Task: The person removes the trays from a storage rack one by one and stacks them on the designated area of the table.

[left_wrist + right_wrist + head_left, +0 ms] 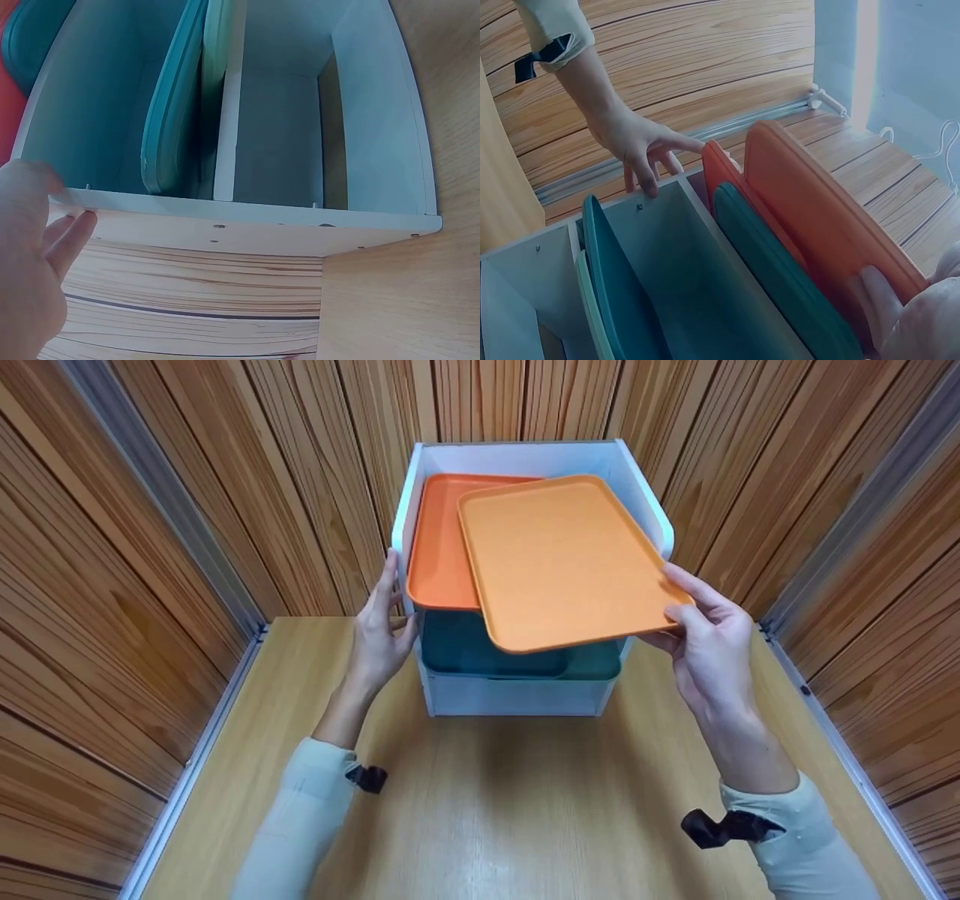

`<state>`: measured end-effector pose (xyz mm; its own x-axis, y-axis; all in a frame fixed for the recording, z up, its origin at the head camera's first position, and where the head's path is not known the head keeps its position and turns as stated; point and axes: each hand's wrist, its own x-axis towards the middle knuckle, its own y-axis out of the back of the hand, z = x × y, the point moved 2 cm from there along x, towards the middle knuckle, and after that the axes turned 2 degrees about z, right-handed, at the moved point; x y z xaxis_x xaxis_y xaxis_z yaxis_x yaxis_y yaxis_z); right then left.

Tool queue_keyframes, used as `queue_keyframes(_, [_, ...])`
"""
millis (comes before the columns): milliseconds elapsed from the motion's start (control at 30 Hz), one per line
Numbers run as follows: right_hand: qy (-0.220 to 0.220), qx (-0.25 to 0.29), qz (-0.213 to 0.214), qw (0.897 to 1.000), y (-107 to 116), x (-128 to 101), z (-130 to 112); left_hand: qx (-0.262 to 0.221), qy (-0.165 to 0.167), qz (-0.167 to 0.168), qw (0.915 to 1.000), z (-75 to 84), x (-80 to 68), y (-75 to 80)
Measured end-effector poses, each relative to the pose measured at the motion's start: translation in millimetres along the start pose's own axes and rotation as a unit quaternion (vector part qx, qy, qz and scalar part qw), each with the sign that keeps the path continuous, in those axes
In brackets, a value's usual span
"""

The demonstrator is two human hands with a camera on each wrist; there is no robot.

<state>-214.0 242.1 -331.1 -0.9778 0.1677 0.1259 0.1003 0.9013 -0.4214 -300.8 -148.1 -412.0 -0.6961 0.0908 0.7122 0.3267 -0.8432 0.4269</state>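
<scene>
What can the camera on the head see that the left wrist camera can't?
Only the head view shows the right hand pinching the light orange tray at its corner, the darker orange tray beneath it, both sleeves and the wooden table.

Only the left wrist view shows the inner divider of the white rack and a teal tray seen edge-on beside it.

Both show the left hand touching the rack's side, and the teal tray in it.

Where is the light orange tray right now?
In the head view, the light orange tray sits centre-right, gripped by the right hand, overlapping the darker orange tray atop the white rack.
</scene>
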Motion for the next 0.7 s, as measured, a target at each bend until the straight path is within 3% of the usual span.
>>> queue_keyframes(267, [0.016,0.013,-0.002,1.0,13.8,-3.9,-8.6,0.003,-0.003,0.0,1.0,0.1,-0.7,-0.2])
queue_keyframes(700, [0.016,0.035,-0.01,0.999,33.2,10.9,-23.0,-0.009,-0.024,0.01,0.9996,-2.2,-0.3,-0.8])
